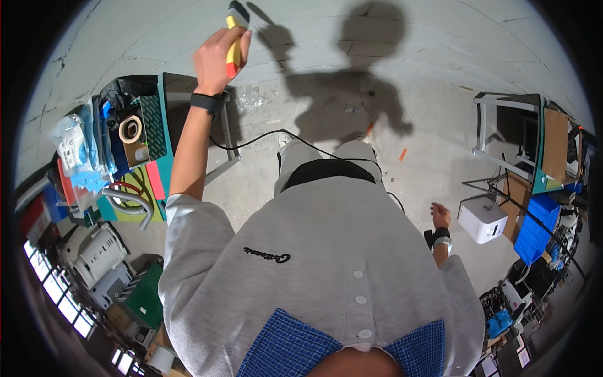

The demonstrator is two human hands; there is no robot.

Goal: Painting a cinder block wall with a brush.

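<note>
- The brush-like tool (234, 51) is inside the grip of the left hand (213, 58), raised ahead and to the person's left, so no gap separates thing and hand.
- Its long axis runs roughly along the forearm: the dark head points away from the body, while the red handle end juts out below the fist, towards the wrist.
- The left hand is clenched round the yellow handle, its fingers wrapped over it; a dark band (209, 102) circles that wrist.
- The right hand (441, 217) hangs low at the other side, well apart from the tool, fingers loosely curled and apparently grasping nothing.
- A black cable (237, 147) crosses in front of the trousers.
- Beyond the raised fist rises a pale wall (151, 38) bearing the person's shadow (326, 94); the tool's head is near it, but whether they touch I cannot tell.
- On the grey floor (414, 182) lie an orange strip (402, 154) and, out past the right hand, a white box (482, 218).
- At the left, a desk (162, 169) carries a tape roll (123, 125) and grey tubing (135, 201); at the far right, a cardboard sheet (554, 147) and a blue crate (537, 227).
</note>
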